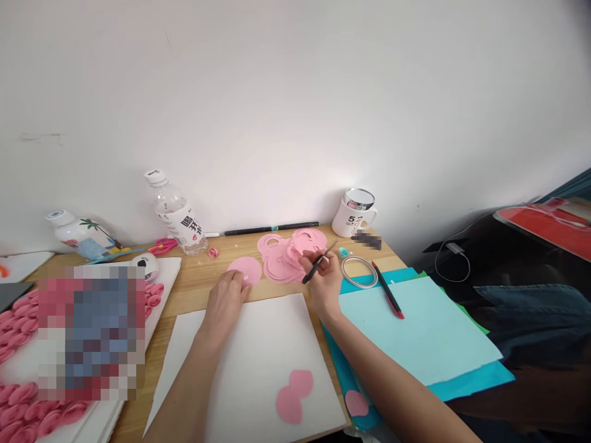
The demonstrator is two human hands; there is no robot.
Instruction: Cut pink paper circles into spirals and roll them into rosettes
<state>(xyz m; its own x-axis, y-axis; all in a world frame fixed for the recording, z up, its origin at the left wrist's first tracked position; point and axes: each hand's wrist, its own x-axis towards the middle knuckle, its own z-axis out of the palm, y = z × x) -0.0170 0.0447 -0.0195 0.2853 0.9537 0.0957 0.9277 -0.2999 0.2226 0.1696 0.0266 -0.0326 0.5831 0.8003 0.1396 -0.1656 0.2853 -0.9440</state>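
Note:
My left hand (pixel 227 298) is at the near edge of a round pink paper disc (pixel 243 266), its fingers curled together and pinching that edge; a small white bit shows beside the fingertips. In my right hand (pixel 325 286) is a slim dark tool (pixel 316 267) with a thin pointed end, whose exact kind I cannot make out. That hand is raised in front of a loose pile of pink paper cutouts (pixel 279 261), several with round holes. Below the hands lies a white board (pixel 263 344), bearing two pink paper pieces (pixel 289 403) near its front.
At left, pink paper roses (pixel 60 418) cover a white panel. A water bottle (pixel 180 215) and a mug (pixel 351 215) stand by the wall. To the right are a tape roll (pixel 344 277), a red-black pen (pixel 388 292) and light blue sheets (pixel 425 332).

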